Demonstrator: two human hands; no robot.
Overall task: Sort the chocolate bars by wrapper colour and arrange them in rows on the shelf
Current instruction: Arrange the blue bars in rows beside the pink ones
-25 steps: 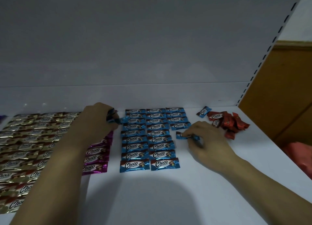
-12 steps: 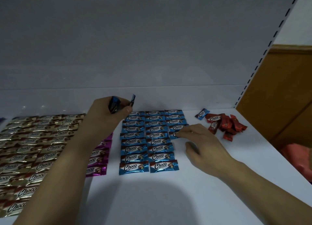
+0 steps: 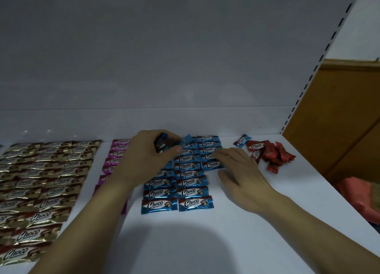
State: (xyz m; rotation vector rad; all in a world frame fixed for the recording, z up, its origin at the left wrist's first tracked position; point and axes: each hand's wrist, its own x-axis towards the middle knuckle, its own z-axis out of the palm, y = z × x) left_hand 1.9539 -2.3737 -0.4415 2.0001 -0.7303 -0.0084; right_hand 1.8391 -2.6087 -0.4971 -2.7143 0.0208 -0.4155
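- Left hand clamped on spare blue bars, above the blue rows' far left corner.
- Right hand flat, fingers straight, tips on the right row's last bar.
- Free shelf slot: just nearside of that bar, long axis left-right; right hand nearer.

Three flat columns of blue bars lie on the white shelf, between and under both hands. The right hand rests straight fingers on the short third column. The left hand grips a held bunch of blue wrappers over the far end. Left of it: a pink column, then gold rows. Right of the right hand: a loose red heap with one blue stray.
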